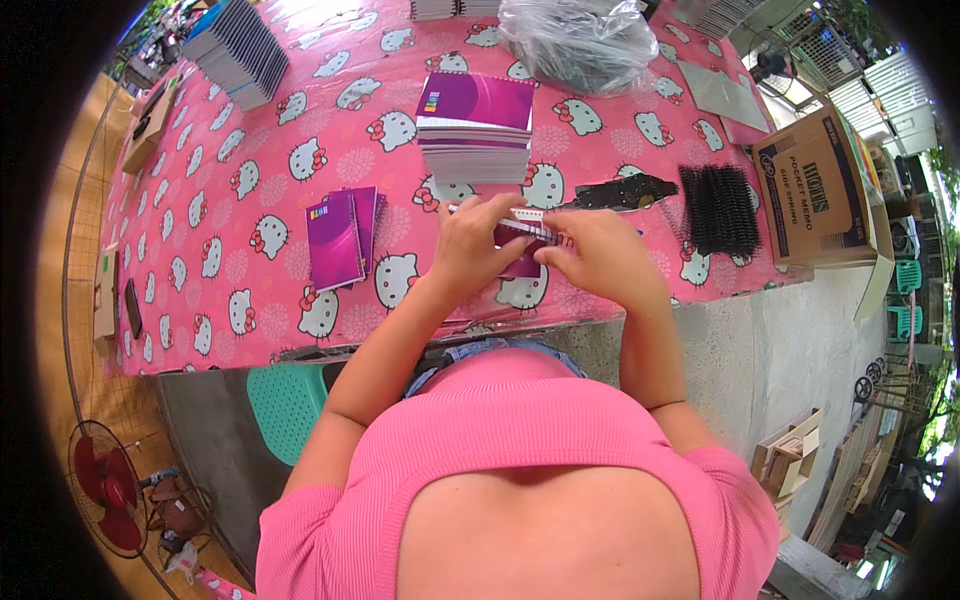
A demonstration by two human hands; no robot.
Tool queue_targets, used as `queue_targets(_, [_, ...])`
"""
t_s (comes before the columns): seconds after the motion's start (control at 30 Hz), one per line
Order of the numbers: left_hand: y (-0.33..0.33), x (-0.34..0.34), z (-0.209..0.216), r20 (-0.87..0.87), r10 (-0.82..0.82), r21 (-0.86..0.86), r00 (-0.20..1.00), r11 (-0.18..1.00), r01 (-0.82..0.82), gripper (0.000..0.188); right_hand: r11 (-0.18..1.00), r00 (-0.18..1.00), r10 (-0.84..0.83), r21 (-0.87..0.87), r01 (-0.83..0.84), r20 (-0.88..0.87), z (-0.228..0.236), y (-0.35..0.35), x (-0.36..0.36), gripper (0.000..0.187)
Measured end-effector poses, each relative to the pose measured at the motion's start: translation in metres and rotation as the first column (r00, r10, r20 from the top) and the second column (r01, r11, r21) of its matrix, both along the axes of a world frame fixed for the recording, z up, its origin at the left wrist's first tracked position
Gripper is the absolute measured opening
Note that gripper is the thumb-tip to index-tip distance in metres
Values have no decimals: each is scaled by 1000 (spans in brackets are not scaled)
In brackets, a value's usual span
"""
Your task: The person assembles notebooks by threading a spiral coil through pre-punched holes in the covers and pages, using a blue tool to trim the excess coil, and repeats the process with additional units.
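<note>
Close to the table's near edge, my left hand grips a small purple-covered notebook from its left side, thumb across the cover. Along a punched white page edge runs a row of holes. My right hand is closed at the notebook's right side, thumb and fingers pinching a dark binding coil that lies across it. The fingers partly hide the coil and pages. Just beyond both hands stands a stack of purple notebooks. Several finished-looking spiral notebooks lie left of my left hand.
Black binding coils lie at right, beside an open cardboard box. A torn dark patch marks the pink tablecloth. Farther off are a clear plastic bag and a tall notebook stack. A green stool stands below left.
</note>
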State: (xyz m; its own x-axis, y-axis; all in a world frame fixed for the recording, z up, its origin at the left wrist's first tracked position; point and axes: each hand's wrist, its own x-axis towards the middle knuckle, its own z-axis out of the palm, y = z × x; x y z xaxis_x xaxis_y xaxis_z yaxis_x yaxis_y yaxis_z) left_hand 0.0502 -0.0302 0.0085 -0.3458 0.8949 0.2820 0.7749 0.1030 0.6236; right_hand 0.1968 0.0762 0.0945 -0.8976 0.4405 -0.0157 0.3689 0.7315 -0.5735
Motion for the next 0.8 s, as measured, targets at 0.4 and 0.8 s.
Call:
queue_targets(0.4, [-3, -2, 15, 123, -124, 84, 985, 990, 114, 72, 996, 971, 30, 70, -48, 239, -24, 2, -12, 31])
queue_targets(0.8, [-1, -8, 21, 92, -166, 256, 982, 957, 138, 82, 976, 921, 170, 69, -207, 350, -25, -1, -24, 29])
